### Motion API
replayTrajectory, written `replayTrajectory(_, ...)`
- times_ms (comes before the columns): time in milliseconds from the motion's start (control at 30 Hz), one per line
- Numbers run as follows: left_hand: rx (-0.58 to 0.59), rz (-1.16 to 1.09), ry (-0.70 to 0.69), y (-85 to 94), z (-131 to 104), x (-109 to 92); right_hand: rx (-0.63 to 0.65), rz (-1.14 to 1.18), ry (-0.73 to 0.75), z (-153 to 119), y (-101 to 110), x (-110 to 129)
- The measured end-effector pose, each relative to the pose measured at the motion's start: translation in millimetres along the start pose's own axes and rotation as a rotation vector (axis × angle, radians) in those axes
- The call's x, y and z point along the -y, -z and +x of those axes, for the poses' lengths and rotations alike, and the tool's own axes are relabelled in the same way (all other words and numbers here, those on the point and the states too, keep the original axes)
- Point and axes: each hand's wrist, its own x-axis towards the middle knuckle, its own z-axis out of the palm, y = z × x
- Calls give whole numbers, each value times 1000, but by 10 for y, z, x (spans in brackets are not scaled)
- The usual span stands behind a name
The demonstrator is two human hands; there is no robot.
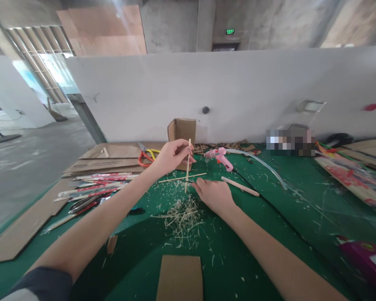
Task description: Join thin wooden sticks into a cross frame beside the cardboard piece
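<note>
My left hand pinches the upper part of a thin wooden stick, which stands nearly upright over the green table. Close to the lower end of that stick is my right hand, its fingers closed. A small dark strip shows between its fingertips and the stick, too small to name. Behind the upright stick another thin wooden stick lies crosswise on the table. Below both hands is a heap of pale wood shavings.
A pink glue gun and a round wooden rod lie on the right. Orange-and-yellow scissors, wrapped stick packs and cardboard sheets are at left. A cardboard piece lies in front.
</note>
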Motion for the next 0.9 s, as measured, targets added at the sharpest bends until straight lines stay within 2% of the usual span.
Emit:
replayTrajectory(200,-2,-10,-8,12,7,19,81,0,64,27,-7,14)
replayTrajectory(367,2,-6,-32,6,17,56,13,-12,4,23,4,9)
replayTrajectory(533,-12,-31,-14,16,29,80,105,-22,60,30,1,8)
replayTrajectory(733,3,-27,-34,8,24,71,10,-13,-48,60,57,8)
replayTrajectory(900,-8,-29,-13,47,41,102,148,-11,31,32,53,20)
